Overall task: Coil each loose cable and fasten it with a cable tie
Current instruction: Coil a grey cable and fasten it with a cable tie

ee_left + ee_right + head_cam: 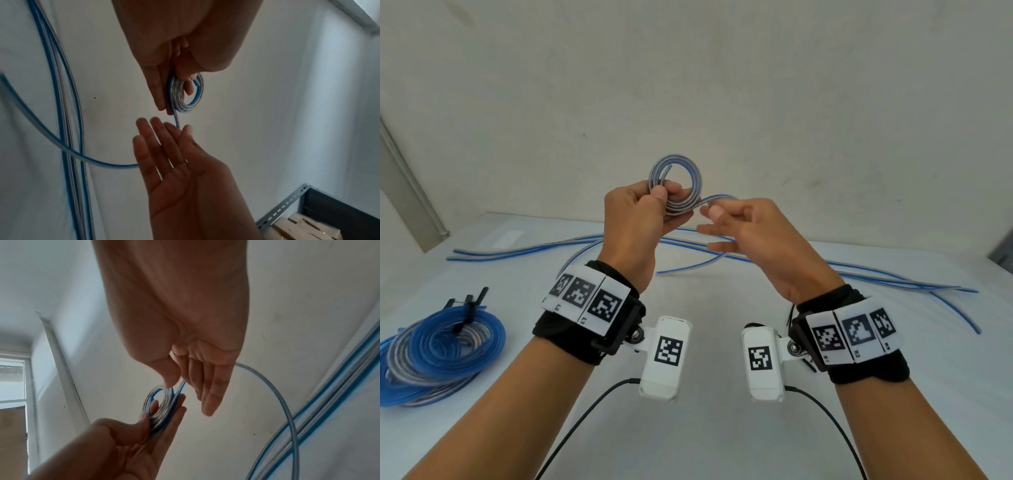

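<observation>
Both hands are raised above a white table (722, 342), in front of a pale wall. The left hand (635, 219) pinches a small coil (676, 186) of blue-and-clear cable between thumb and fingers; the thumb presses the coil's near face, and the fingers lie flat behind it. The coil stands on edge, with its cut end showing inside the ring. From the coil's lower right a free length of the same cable (717, 198) leads to the right hand (750, 240), whose thumb and forefinger pinch it just beside the coil while the other fingers stay loosely extended. In the right wrist view this length arcs away from the hand and down toward the table. Loose cables (893, 282) lie stretched across the far part of the table, left to right. At the near left lie finished coils (438, 353) bound with black cable ties (469, 311).
</observation>
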